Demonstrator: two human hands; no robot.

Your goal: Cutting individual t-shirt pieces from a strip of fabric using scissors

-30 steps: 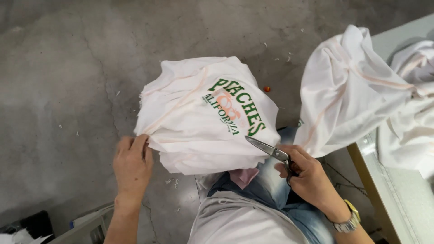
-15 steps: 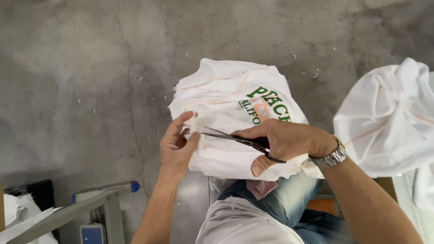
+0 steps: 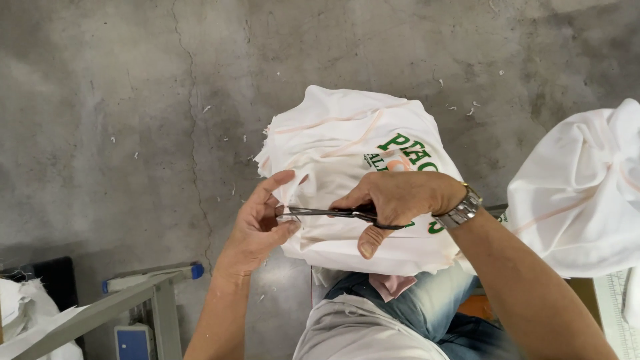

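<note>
— What's the right hand (image 3: 400,200) doing?

— Its fingers are closed around the handles of small dark scissors (image 3: 333,213), blades pointing left across a white T-shirt with green print (image 3: 347,153).

— And the shirt itself?

— Bunched on the person's lap, over blue jeans (image 3: 427,307), above a grey concrete floor (image 3: 120,100) flecked with thread scraps.

— The left hand (image 3: 260,227)?

— Its fingers pinch the shirt's left edge, right at the scissor tips; thumb and forefinger are closed on fabric.

— Anything else nearby?

— Another heap of white garments (image 3: 580,193) at the right, a silver wristwatch (image 3: 461,208) on the right wrist, and a grey metal frame (image 3: 133,293) lower left.
</note>
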